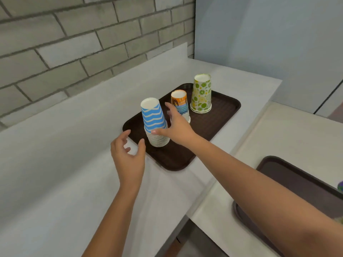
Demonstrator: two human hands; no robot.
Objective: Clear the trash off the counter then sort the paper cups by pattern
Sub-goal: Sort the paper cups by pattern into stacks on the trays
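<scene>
Three upside-down stacks of paper cups stand on a brown tray (219, 115) on the white counter (74, 145). The blue zigzag stack (153, 115) is nearest, the orange beach-pattern stack (179, 102) sits in the middle, and the green citrus stack (202, 93) is farthest. My right hand (176, 127) is spread between the blue and orange stacks, its thumb tip touching the blue stack's lower side and its fingers beside the orange stack. My left hand (128, 154) hovers with loosely curved fingers just left of the blue stack's base, holding nothing.
A grey brick wall (74, 43) runs behind the counter. A second brown tray (297, 191) lies on a lower cream surface at the right, with a bit of a purple and green item (340, 186) at the frame edge. A gap separates the two surfaces.
</scene>
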